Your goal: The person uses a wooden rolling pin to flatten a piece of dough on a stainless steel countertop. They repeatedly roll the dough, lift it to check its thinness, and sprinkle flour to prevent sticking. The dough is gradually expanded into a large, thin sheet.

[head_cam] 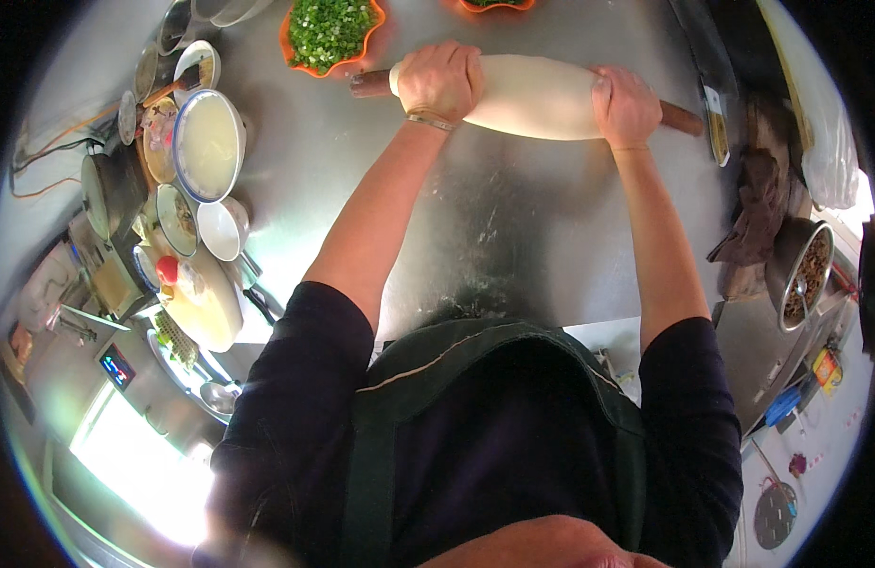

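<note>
A sheet of pale dough [533,96] is wound around a dark wooden rolling pin [682,118], whose two bare ends stick out to either side. The roll lies crosswise on a stainless steel worktop [473,206] at the far side from me. My left hand [441,82] grips the dough-wrapped pin near its left end, with a bracelet at the wrist. Near the right end of the dough, my right hand [626,105] is closed over the roll. Some of the fingers of both hands are hidden behind it.
Beyond the roll stands an orange bowl of chopped scallions [331,32]. Several bowls line the left, including a large white bowl of pale liquid [209,145] and a round cutting board [214,305]. At right lie a brown cloth [750,206] and a metal bowl of filling [807,277].
</note>
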{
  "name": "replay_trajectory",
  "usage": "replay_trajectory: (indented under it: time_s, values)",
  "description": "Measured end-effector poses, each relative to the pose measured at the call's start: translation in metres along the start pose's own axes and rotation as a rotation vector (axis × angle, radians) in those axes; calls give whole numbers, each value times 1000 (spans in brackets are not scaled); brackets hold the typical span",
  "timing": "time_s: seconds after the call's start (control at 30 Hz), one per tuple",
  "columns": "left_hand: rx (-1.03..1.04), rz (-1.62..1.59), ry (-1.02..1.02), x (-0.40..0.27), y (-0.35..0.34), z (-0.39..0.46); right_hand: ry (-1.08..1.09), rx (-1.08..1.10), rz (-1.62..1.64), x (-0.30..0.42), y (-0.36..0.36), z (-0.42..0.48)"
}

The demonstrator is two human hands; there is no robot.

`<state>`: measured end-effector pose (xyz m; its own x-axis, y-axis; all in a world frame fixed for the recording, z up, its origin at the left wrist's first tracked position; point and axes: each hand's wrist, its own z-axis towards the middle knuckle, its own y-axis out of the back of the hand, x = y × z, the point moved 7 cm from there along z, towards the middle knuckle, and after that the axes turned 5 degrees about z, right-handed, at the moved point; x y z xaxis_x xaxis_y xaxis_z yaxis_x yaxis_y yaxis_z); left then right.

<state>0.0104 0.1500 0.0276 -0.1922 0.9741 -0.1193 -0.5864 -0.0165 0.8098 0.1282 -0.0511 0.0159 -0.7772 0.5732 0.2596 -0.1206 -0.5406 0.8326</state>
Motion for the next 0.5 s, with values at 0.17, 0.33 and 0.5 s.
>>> replay_trajectory:
  time_s: [0.17, 0.33, 0.5]
  values:
    - [107, 52, 68, 0, -10, -2, -126, 43, -21, -9, -8, -5]
    - [81, -49, -61, -24, 28, -52, -261, 80, -26, 24, 25, -85]
    - [390, -272, -142, -61, 89, -149, -434, 188, -32, 97, 87, -222]
